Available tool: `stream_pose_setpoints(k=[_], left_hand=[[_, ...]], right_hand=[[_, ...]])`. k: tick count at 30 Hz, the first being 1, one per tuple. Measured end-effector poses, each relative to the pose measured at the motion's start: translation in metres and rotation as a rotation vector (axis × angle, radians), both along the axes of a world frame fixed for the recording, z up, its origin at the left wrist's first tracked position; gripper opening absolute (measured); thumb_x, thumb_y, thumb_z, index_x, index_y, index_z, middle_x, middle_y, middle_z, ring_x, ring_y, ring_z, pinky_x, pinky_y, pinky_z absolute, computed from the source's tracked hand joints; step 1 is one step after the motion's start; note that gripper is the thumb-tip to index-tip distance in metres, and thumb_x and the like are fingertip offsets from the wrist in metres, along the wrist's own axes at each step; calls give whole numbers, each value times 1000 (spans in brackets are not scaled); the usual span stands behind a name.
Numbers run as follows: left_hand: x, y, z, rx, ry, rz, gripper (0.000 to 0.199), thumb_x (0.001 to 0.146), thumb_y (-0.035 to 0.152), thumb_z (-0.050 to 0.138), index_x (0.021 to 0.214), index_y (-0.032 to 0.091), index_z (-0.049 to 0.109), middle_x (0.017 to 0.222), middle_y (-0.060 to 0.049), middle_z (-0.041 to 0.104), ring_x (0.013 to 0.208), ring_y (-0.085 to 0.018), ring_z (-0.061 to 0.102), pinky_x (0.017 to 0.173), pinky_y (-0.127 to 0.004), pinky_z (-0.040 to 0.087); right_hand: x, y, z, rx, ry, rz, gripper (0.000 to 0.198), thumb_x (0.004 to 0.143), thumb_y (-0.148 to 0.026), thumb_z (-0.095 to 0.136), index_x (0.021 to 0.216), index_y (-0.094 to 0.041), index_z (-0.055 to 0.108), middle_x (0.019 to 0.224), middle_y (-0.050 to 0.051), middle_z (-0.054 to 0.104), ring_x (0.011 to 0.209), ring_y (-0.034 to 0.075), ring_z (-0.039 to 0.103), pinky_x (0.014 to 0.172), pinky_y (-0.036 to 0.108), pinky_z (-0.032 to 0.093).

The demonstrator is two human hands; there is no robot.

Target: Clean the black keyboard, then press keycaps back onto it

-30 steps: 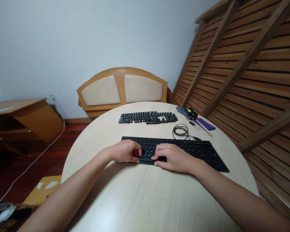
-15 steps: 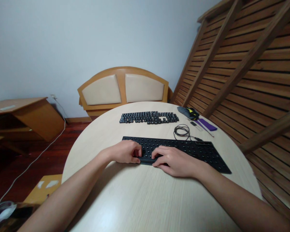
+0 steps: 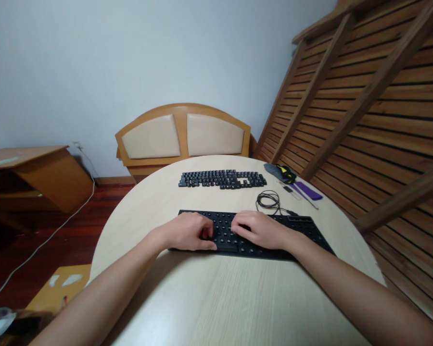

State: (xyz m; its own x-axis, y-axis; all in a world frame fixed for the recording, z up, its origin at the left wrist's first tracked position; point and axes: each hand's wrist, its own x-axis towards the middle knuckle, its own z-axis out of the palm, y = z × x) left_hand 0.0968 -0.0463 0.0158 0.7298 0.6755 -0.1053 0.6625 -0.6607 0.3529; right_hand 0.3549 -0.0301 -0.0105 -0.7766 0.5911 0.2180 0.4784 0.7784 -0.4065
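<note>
A black keyboard (image 3: 223, 229) lies on the round table with its keycaps off, showing rows of bare switch posts. One long bar-shaped key, a space bar (image 3: 226, 248), sits along its front edge. My left hand (image 3: 190, 231) rests on the keyboard's left part, fingers curled over it and thumb at the space bar's left end. Over the middle is my right hand (image 3: 261, 229), its fingers bent and drawn together; whether they hold anything small is hidden. Behind the keyboard, loose black keycaps (image 3: 211, 178) lie arranged in keyboard rows.
A coiled black cable (image 3: 269, 201) lies behind the keyboard. Farther right are a purple strip (image 3: 310, 191), a thin rod (image 3: 308, 196) and a grey, black and yellow bundle (image 3: 281, 173). A wooden slatted panel (image 3: 375, 105) leans beside the pale round table (image 3: 216, 298).
My right hand has left the keyboard's front edge and moved back over its middle. More of the space bar shows. The keyboard sits slightly straighter; my left hand stays on its left part.
</note>
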Motion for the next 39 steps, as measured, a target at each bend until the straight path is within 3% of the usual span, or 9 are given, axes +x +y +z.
stream_pose_setpoints(k=[4,6,9,14,23,34,39], left_hand=[[10,-2,-12,195,-155,-73,48,84,52,69,115,17,63,118,-12,65,111,-28,59,95,-41,48],[13,-2,-23,218,-197,-105,64,85,57,66,133,15,53,140,-17,53,131,-32,48,111,-46,38],[15,0,-40,199,-149,-91,81,87,66,59,149,17,38,159,-18,32,147,-37,27,120,-56,21],[16,0,-49,166,-81,-70,94,86,75,52,155,17,27,163,-18,22,151,-37,17,122,-57,11],[14,1,-46,130,-92,-62,96,83,75,57,154,16,30,162,-20,24,150,-39,19,122,-59,13],[14,1,-45,125,-88,-58,94,83,73,59,153,16,31,161,-20,26,149,-40,21,121,-59,14],[15,1,-45,134,-110,-61,93,82,72,60,152,18,32,160,-19,28,148,-41,23,121,-60,15]], right_hand=[[-7,47,0,178,-112,-195,19,97,-23,53,105,-20,70,102,6,73,94,19,65,83,29,46],[-13,73,-1,261,-221,-289,19,95,-21,55,104,-19,71,105,7,73,97,21,64,84,31,44],[-25,103,-3,311,-267,-345,20,94,-21,56,106,-16,72,108,12,72,104,27,61,91,37,41],[-44,126,-11,382,-325,-385,25,93,-22,59,115,-13,68,117,16,66,114,31,54,95,41,38],[-58,134,-21,411,-380,-378,23,97,-20,51,108,-13,69,116,17,65,114,30,51,94,39,39],[-41,138,-18,384,-314,-325,32,87,-14,58,119,-13,66,121,14,67,118,30,48,97,40,37],[-36,136,-18,339,-281,-265,31,89,-10,57,118,-15,69,119,11,70,121,27,48,98,38,36]])
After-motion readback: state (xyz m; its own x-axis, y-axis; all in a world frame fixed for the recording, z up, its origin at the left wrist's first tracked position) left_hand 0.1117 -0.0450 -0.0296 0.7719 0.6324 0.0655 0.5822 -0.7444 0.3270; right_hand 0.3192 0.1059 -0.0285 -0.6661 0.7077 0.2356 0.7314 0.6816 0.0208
